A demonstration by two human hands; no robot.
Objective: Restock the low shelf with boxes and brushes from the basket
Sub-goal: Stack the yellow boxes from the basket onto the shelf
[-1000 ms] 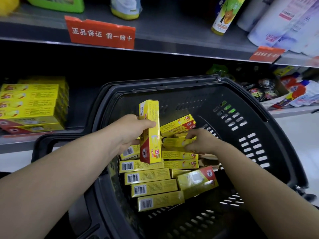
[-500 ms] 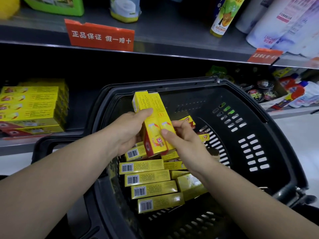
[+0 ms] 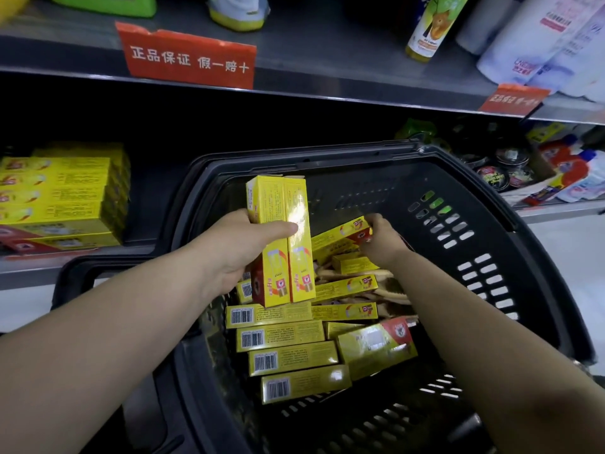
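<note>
The left hand [image 3: 235, 253] clasps two boxes [image 3: 278, 244] upright over the basket [image 3: 294, 155], while the right hand [image 3: 381, 244] seems to pinch the red end of a tilted box [image 3: 337, 235] whose long axis slants down-left toward them, the shelf stack [image 3: 62, 198] further left.

The light comes from above and is weak. The top of the grey metal upper shelf [image 3: 327, 44] is lit, while the recess beneath it is nearly black. A white streak of glare runs down the glossy yellow cardboard boxes [image 3: 278, 224] gripped in my left hand [image 3: 235, 250]. The yellow and red cardboard box [image 3: 347, 232] pinched by my right hand [image 3: 381, 244] looks duller inside the black plastic basket [image 3: 360, 191]. The wide lens bows the shelf edge. The small orange shelf tag [image 3: 512, 99] and the white plastic bottles [image 3: 540, 44] at top right are blurred.
</note>
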